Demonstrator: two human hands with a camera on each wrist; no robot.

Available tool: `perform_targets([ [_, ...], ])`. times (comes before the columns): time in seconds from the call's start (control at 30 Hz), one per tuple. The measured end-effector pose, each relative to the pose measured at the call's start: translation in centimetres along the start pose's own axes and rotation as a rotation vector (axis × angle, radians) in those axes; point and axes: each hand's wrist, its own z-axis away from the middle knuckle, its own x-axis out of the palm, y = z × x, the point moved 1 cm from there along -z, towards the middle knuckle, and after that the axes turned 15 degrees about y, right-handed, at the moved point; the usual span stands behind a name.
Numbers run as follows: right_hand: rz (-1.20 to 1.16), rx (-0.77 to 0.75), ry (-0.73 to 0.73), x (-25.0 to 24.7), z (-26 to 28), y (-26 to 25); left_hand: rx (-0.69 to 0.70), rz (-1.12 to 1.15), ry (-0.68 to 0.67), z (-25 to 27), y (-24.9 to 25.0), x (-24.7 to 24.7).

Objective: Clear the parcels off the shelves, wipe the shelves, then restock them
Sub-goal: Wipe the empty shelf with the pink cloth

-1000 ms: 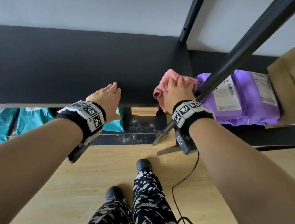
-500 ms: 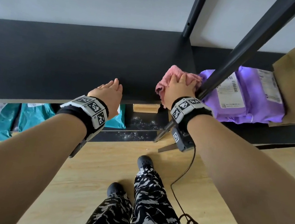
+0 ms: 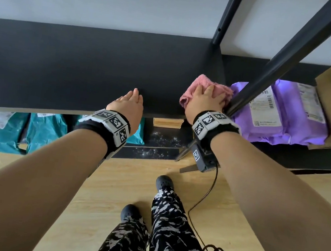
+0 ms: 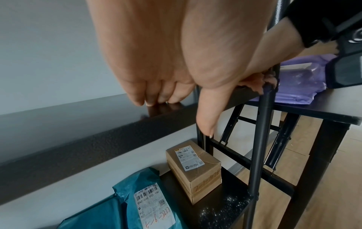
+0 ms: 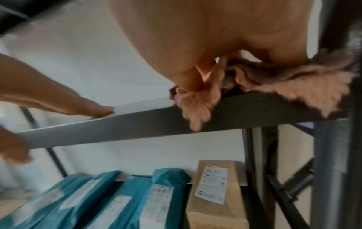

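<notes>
Head view: the right hand (image 3: 202,100) presses a pink cloth (image 3: 198,85) flat on the black shelf (image 3: 74,66), beside the upright post (image 3: 276,66); the left hand (image 3: 128,106) lies with straight fingers on the shelf's front edge, holding nothing. Purple parcels (image 3: 286,117) lie on the neighbouring surface.

Left wrist view: fingertips (image 4: 149,99) touch the shelf; a cardboard box (image 4: 194,167) and teal parcel (image 4: 137,206) lie below.

Right wrist view: the thumb is tucked into the cloth's folds (image 5: 274,80).
</notes>
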Motion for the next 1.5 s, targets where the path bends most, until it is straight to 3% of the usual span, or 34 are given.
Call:
perform_targets([
  [0.13, -0.001, -0.247, 0.043, 1.5, 4.3, -1.2, 0.009, -0.003, 0.019, -0.2, 0.0, -0.1],
  [0.23, -0.011, -0.365, 0.022, 1.9, 4.5, -0.7, 0.024, -0.002, 0.039, -0.3, -0.1, -0.4],
  [0.37, 0.006, -0.237, 0.043, 1.0, 1.5, 1.7, 0.035, 0.017, 0.042, -0.3, -0.3, -0.2],
  [0.5, -0.014, -0.117, 0.013, 0.8, 0.9, 0.3, 0.03, 0.093, 0.056, -0.3, -1.0, 0.5],
  [0.73, -0.014, -0.638, 0.005, 1.9, 3.7, -2.3, -0.128, 0.129, 0.113, 1.5, -3.4, 1.6],
  [0.8, -0.031, -0.644, 0.003, 1.6, 2.7, -1.6, -0.159, 0.121, 0.126, 2.0, -3.9, 1.9],
  [0.9, 0.002, -0.461, -0.001, 0.8, -0.1, -1.5, -0.212, 0.157, 0.14, 2.5, -4.6, 1.9],
  [1.0, 0.021, -0.292, -0.118, -0.5, -3.0, -3.7, -0.262, 0.212, 0.159, 2.8, -5.4, 1.8],
  [1.07, 0.05, -0.293, -0.202, -1.3, -4.1, -5.8, -0.277, 0.233, 0.176, 3.0, -5.9, 1.9],
  [1.23, 0.194, -0.464, -0.265, -2.1, -3.8, -10.6, -0.386, 0.299, 0.201, 4.2, -7.3, 1.9],
  [1.5, 0.176, -0.777, -0.279, -0.2, -0.4, -17.9, -0.57, 0.354, 0.212, 7.8, -12.6, 3.3],
])
